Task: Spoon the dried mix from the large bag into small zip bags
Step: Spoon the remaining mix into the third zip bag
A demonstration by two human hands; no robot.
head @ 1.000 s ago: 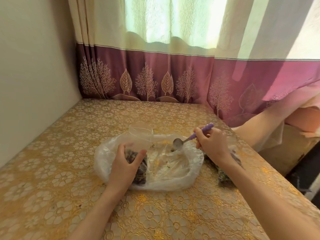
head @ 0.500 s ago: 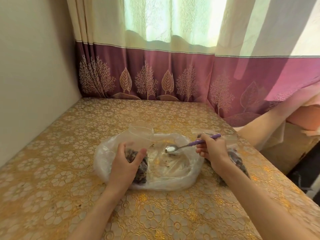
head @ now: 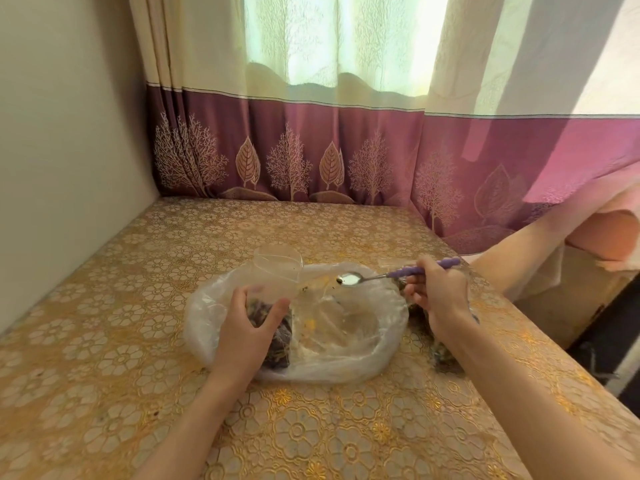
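Two hands: we see both reaching in from the bottom of the view, over a table (head: 104, 341) w/ a gold floral cloth.
Risk, spill: the spoon (head: 349, 279) carries only a few dark bits — we judge a tilt or jolt on the way across could drop them back into the large bag (head: 346, 341) or onto the cloth.
Risk, missed mouth: the small zip bag (head: 273, 317) has a limp clear top; if it folds shut, we'd expect the mix to land outside it.
Left hand (head: 247, 327): curled around the small zip bag, thumb one side, fingers the other, holding it upright inside the large bag's left half.
Right hand (head: 438, 296): pinching the spoon's purple handle, bowl level and pointing left, above the large bag's far edge.
Mix: mostly dark pieces packed in the small bag under our left hand — the large bag looks nearly empty, approx. crumbs only.
Beside right wrist: another filled bag (head: 443, 355), partly hidden.
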